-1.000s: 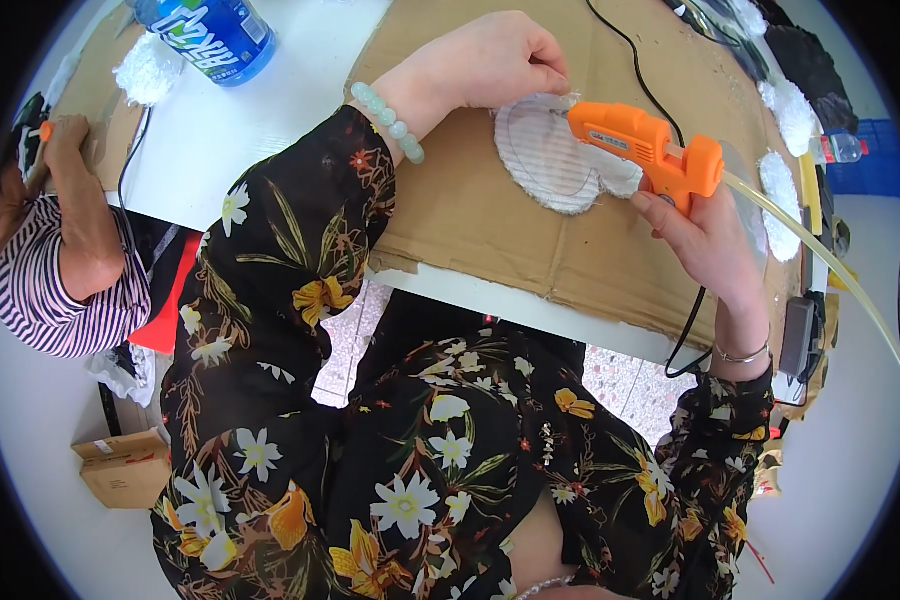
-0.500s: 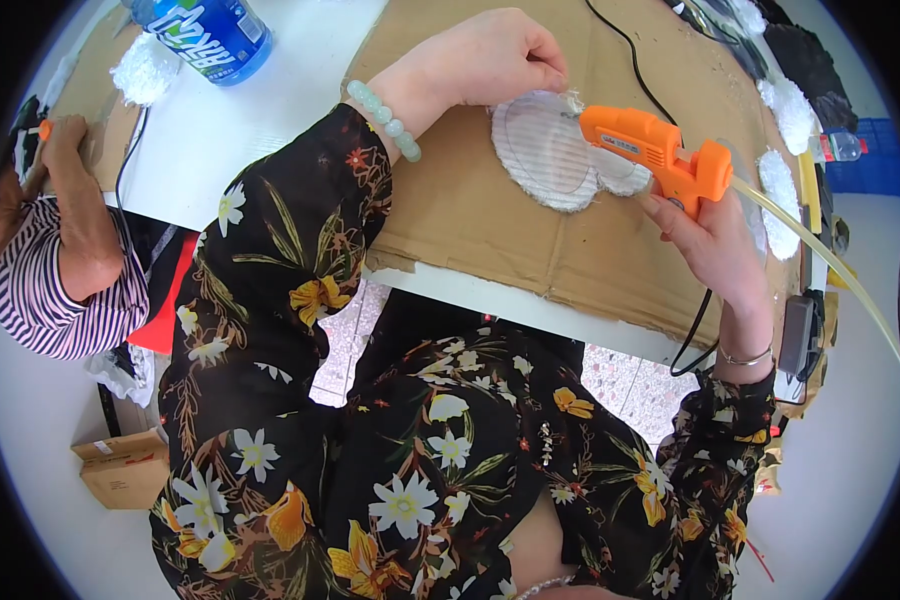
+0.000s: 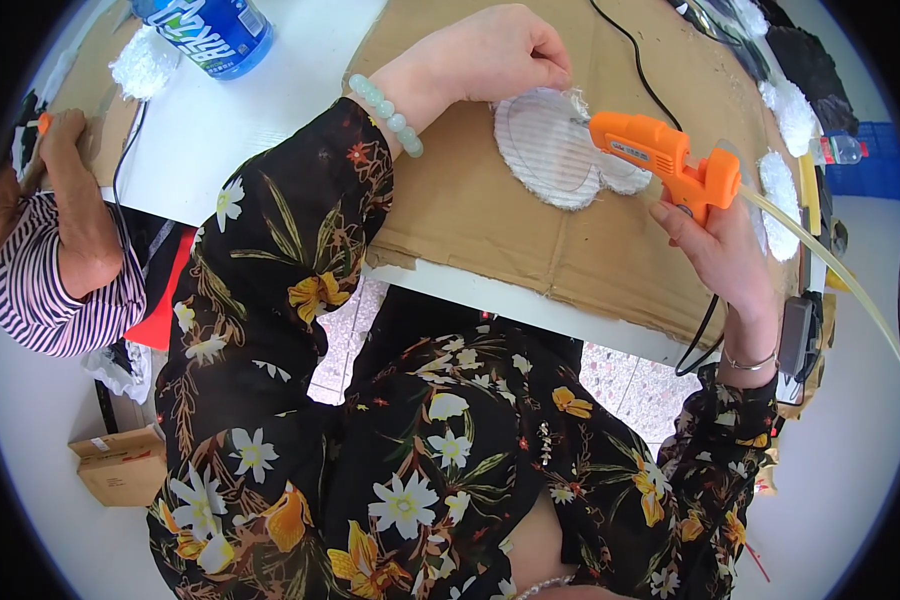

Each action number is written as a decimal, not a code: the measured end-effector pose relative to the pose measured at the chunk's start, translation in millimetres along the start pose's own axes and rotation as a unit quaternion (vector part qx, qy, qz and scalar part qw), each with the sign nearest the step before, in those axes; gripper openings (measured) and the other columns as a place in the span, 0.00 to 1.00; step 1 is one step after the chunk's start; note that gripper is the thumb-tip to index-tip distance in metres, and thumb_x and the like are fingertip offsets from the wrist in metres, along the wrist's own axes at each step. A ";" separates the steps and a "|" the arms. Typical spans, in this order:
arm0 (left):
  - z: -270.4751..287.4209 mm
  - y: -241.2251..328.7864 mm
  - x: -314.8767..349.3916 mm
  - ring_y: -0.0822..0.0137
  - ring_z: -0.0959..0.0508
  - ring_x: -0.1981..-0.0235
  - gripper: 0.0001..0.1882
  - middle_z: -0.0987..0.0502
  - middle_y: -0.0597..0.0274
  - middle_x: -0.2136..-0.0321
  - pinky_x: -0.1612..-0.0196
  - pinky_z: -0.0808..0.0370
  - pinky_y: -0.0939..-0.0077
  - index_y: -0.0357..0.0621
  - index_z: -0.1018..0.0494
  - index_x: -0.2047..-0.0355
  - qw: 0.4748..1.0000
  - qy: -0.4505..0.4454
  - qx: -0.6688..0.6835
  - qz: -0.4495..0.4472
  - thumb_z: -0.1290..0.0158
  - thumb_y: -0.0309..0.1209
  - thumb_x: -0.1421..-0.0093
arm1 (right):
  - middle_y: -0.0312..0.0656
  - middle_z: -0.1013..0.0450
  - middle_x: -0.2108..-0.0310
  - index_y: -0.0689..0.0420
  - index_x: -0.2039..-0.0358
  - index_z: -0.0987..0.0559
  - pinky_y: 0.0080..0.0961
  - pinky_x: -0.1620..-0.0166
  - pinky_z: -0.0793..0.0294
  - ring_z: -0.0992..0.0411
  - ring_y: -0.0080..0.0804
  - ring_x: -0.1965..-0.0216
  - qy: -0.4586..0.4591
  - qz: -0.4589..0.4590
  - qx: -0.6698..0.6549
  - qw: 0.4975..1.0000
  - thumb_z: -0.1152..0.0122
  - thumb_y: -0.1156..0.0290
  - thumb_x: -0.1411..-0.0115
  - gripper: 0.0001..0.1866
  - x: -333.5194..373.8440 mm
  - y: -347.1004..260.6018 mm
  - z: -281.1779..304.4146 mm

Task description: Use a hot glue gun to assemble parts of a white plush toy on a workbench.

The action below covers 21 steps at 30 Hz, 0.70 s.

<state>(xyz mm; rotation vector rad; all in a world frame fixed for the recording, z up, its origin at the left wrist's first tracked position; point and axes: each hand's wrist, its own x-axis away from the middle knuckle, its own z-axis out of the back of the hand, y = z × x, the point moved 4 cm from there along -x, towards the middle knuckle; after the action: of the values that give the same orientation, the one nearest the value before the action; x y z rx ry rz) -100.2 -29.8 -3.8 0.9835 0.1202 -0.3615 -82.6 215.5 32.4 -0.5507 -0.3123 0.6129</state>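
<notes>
A flat white fabric piece [image 3: 550, 150] with rounded lobes and a frayed edge lies on the brown cardboard [image 3: 450, 200]. My left hand [image 3: 510, 55] pinches it at its upper edge, by a frayed tuft; the fingertips partly hide the grip. An orange glue gun [image 3: 645, 140] is in my right hand [image 3: 715, 245], its fingers wrapped round the handle. The nozzle points left, over the right part of the fabric piece. From the gun's back a long pale glue stick [image 3: 820, 245] runs to the right.
A blue-labelled bottle [image 3: 210, 35] and a white fluffy bundle [image 3: 145, 65] stand at the left. More white bundles [image 3: 778, 205] lie along the right edge. A black cord [image 3: 638, 60] crosses the cardboard. At far left a person in a striped shirt [image 3: 55, 275] works.
The glue gun and my right hand have shifted slightly to the right. My left hand and the fabric piece have moved a little the same way, still pinched at the upper edge.
</notes>
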 end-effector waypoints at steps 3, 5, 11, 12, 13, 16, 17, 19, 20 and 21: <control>-0.2 -3.8 1.9 0.60 0.22 0.77 0.09 0.23 0.48 0.79 0.70 0.27 0.71 0.36 0.23 0.72 1.000 0.002 -0.001 0.006 0.46 0.29 0.51 | 0.33 0.33 0.78 0.61 0.68 0.29 0.15 0.74 0.33 0.34 0.17 0.78 -0.002 0.005 0.016 1.000 0.41 0.72 0.45 0.08 0.9 -1.6 1.3; -0.1 -3.3 1.4 0.60 0.22 0.77 0.09 0.23 0.48 0.79 0.70 0.27 0.72 0.36 0.23 0.72 1.000 0.002 -0.004 0.004 0.46 0.29 0.51 | 0.33 0.33 0.78 0.61 0.68 0.29 0.16 0.74 0.33 0.34 0.17 0.78 0.000 -0.001 0.018 1.000 0.41 0.72 0.45 0.08 1.4 -1.2 1.4; -2.0 0.9 -0.5 0.62 0.22 0.77 0.09 0.23 0.48 0.79 0.70 0.27 0.73 0.36 0.23 0.72 1.000 -0.008 0.013 0.017 0.46 0.29 0.51 | 0.33 0.34 0.79 0.61 0.69 0.29 0.16 0.75 0.34 0.34 0.18 0.79 0.013 -0.010 0.011 1.000 0.41 0.71 0.45 0.08 4.8 1.9 4.2; 5.2 6.0 6.9 0.62 0.22 0.77 0.09 0.23 0.49 0.79 0.70 0.27 0.73 0.36 0.23 0.72 1.000 0.007 0.000 0.015 0.46 0.29 0.51 | 0.33 0.34 0.79 0.61 0.69 0.29 0.16 0.75 0.34 0.34 0.18 0.79 0.020 0.008 -0.002 1.000 0.41 0.71 0.45 0.08 4.4 -4.8 4.8; 3.9 4.7 5.5 0.62 0.22 0.77 0.09 0.23 0.49 0.79 0.70 0.27 0.73 0.36 0.23 0.72 1.000 0.005 0.002 0.013 0.46 0.29 0.51 | 0.33 0.34 0.79 0.61 0.69 0.29 0.16 0.75 0.34 0.34 0.18 0.79 0.021 0.005 -0.001 1.000 0.41 0.71 0.45 0.08 4.7 -3.3 5.8; -0.4 -1.4 1.1 0.64 0.22 0.77 0.09 0.22 0.49 0.78 0.70 0.27 0.73 0.36 0.23 0.72 1.000 -0.010 0.018 0.015 0.47 0.28 0.51 | 0.33 0.34 0.79 0.61 0.69 0.29 0.16 0.75 0.34 0.34 0.18 0.79 -0.002 -0.030 0.017 0.999 0.41 0.71 0.45 0.08 5.5 2.2 5.6; -2.3 -9.9 -2.0 0.64 0.22 0.77 0.09 0.22 0.50 0.78 0.70 0.27 0.74 0.36 0.23 0.71 0.998 -0.023 0.040 0.052 0.47 0.28 0.51 | 0.33 0.34 0.79 0.61 0.69 0.29 0.16 0.75 0.34 0.34 0.18 0.79 0.003 -0.024 0.014 1.000 0.41 0.71 0.45 0.08 5.2 1.5 5.0; -1.9 -11.3 -0.4 0.65 0.22 0.76 0.09 0.22 0.50 0.78 0.69 0.27 0.74 0.36 0.23 0.71 0.994 -0.034 0.061 0.089 0.47 0.28 0.51 | 0.33 0.34 0.79 0.61 0.69 0.29 0.16 0.75 0.34 0.34 0.18 0.79 0.007 -0.016 0.010 1.000 0.41 0.72 0.45 0.08 5.0 0.4 3.6; 1.7 -2.4 4.2 0.65 0.22 0.76 0.09 0.22 0.51 0.78 0.69 0.27 0.74 0.36 0.23 0.71 0.996 -0.025 0.040 0.072 0.47 0.28 0.51 | 0.33 0.34 0.79 0.61 0.69 0.29 0.16 0.75 0.34 0.34 0.18 0.79 0.016 -0.003 -0.005 1.000 0.41 0.72 0.46 0.08 5.2 -1.1 3.4; 5.5 3.7 8.2 0.65 0.22 0.77 0.09 0.22 0.51 0.78 0.69 0.27 0.74 0.36 0.23 0.71 0.998 -0.015 0.018 0.055 0.47 0.28 0.50 | 0.33 0.34 0.79 0.61 0.69 0.29 0.16 0.75 0.34 0.35 0.17 0.79 0.025 0.011 -0.020 0.999 0.41 0.72 0.46 0.08 5.3 -3.2 3.4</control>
<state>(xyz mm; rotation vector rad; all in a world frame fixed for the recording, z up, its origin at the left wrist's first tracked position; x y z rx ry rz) -91.6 -34.5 0.0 1.0163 0.0322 -0.2773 -78.5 217.9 37.6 -0.6079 -0.2730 0.6137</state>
